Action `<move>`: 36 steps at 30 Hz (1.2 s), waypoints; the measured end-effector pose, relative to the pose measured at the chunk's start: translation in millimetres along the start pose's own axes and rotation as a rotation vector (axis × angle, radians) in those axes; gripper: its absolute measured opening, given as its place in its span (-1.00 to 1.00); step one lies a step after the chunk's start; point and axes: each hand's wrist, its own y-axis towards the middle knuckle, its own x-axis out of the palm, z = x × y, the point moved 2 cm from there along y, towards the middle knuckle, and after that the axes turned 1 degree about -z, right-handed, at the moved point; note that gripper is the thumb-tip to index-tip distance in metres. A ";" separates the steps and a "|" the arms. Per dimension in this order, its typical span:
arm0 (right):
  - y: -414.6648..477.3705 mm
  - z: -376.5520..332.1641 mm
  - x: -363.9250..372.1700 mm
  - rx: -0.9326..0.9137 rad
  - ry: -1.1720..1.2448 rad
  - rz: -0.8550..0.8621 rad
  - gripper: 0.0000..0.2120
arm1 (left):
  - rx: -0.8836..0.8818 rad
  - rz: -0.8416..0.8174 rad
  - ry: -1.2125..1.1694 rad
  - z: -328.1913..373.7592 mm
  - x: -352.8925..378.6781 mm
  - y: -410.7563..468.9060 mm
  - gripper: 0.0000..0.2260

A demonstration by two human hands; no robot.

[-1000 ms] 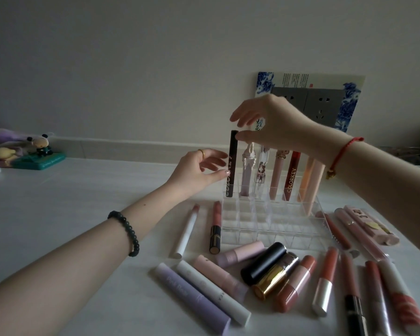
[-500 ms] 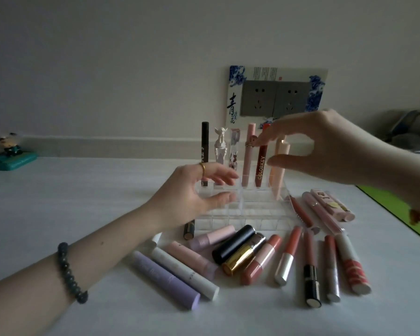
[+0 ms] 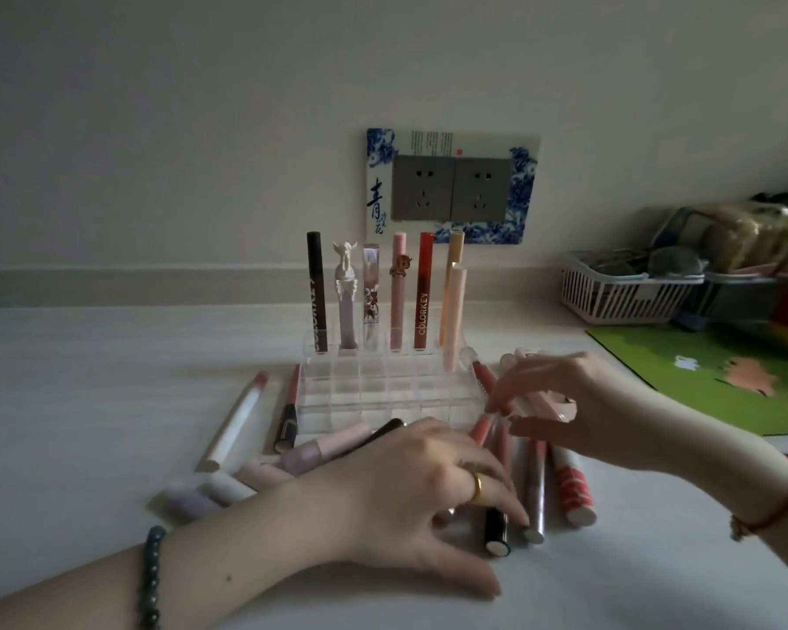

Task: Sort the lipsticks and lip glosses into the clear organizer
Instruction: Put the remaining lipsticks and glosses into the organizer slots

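Organizer (image 3: 385, 393): far row & one 2nd-row slot at right taken by upright tubes (image 3: 399, 297); nearer rows open from above. Loose tubes (image 3: 235, 420) crowd its left, near & right sides. Open table (image 3: 110, 379) at left; basket (image 3: 610, 297) stands far right.

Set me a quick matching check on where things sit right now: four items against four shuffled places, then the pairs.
Items
1. black tube
2. white stick with pink tip
3. red-striped tube
4. white basket

Places
A. lying flat, left of the organizer
B. standing in the organizer's back row, far left
C. by the wall, behind the green mat
D. lying flat, front right of the organizer

Pairs: 1-B, 2-A, 3-D, 4-C
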 end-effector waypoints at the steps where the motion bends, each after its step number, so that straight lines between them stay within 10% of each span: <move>1: -1.4 0.3 4.3 -0.007 -0.012 -0.027 -0.77 | 0.013 -0.011 0.009 1.3 0.9 0.7 -0.65; 26: -3.5 -1.3 30.9 -0.168 0.016 -0.155 -0.69 | 0.234 0.150 0.491 10.0 10.7 -0.4 -0.85; 36: 5.8 -3.5 4.9 -0.037 0.432 0.246 -0.78 | -0.204 0.661 -0.531 -22.9 -24.2 3.0 -0.63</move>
